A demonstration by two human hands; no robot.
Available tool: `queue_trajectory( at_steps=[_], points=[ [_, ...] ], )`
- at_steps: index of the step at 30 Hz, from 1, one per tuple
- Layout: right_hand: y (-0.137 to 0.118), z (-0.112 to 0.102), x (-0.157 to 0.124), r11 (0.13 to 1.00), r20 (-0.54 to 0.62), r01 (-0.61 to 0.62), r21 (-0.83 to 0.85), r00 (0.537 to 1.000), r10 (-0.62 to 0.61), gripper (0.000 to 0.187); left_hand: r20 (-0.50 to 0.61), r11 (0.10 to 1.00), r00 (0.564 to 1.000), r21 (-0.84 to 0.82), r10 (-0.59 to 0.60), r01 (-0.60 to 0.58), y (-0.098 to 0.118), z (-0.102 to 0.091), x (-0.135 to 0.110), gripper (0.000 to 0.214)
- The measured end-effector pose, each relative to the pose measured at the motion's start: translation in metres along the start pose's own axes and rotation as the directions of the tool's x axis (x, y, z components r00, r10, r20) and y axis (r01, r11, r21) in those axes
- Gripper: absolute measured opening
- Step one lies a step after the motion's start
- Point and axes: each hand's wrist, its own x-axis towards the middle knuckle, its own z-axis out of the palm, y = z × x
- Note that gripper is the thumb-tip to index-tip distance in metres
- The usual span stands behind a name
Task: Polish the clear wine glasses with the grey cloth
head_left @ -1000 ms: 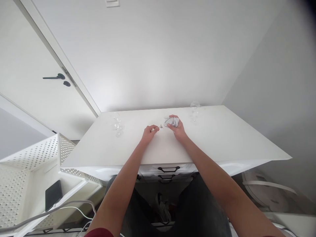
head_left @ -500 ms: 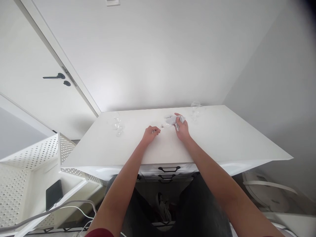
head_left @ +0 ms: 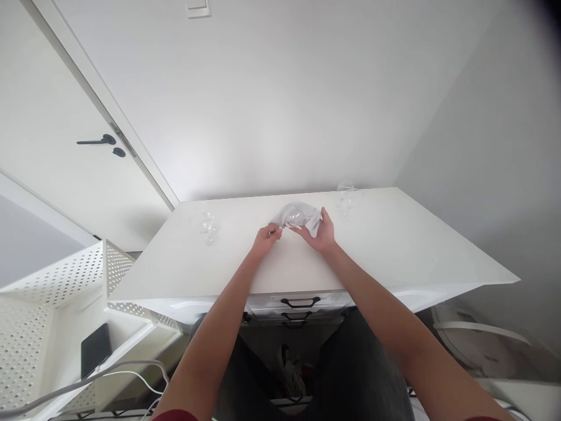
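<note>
Clear stemmed glass (head_left: pixel 295 217) tipped sideways over the white desk (head_left: pixel 298 266), long axis roughly left to right, bowl rightward, stem end pinched in the left hand (head_left: pixel 268 235), right hand (head_left: pixel 323 233) loosely cupped, holding pale cloth (head_left: pixel 314 220) against the bowl

You're facing a pale wall (head_left: pixel 280 99) with a switch plate (head_left: pixel 198 8) up top, a greyer side wall (head_left: pixel 495 152) to your right, soft light. White door (head_left: pixel 48 105) with black handle (head_left: pixel 108 140) on your left. White desk (head_left: pixel 394 245) ahead, dark drawer pulls (head_left: pixel 300 303); perforated white shelving (head_left: pixel 65 283) lower left.
</note>
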Motion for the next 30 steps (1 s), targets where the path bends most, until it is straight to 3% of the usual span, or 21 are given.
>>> queue_trajectory(
  at_steps=[7,11,15,23,25,30],
  points=[
    [-0.003,0.005,-0.001,0.993,0.167,0.039,-0.115,0.986,-0.02,0.049,-0.093,0.997,0.993,0.031,0.068,-0.066,-0.007,0.001,0.005,0.039],
    [-0.006,0.012,-0.005,0.981,0.235,0.114,-0.154,0.969,-0.075,0.047,-0.038,1.0,0.999,-0.006,0.03,-0.03,-0.006,0.001,0.003,0.042],
    [-0.01,0.012,-0.008,0.975,0.258,0.138,-0.176,0.962,-0.09,0.057,0.005,1.0,1.0,-0.026,0.003,-0.003,-0.001,0.001,0.0,0.046],
    [-0.002,0.01,-0.003,0.951,0.071,0.246,-0.19,0.969,-0.237,0.049,-0.05,0.999,0.999,-0.051,-0.006,0.003,0.001,-0.001,-0.001,0.044],
    [-0.002,0.011,-0.004,0.958,0.095,0.229,-0.173,0.972,-0.215,0.053,-0.047,0.999,0.999,-0.045,-0.01,0.008,0.002,-0.001,-0.001,0.045],
    [-0.008,0.009,-0.006,0.998,0.189,0.056,-0.042,0.981,-0.048,0.072,0.007,0.999,1.0,-0.049,-0.012,0.012,0.004,0.0,-0.001,0.046]
  ],
)
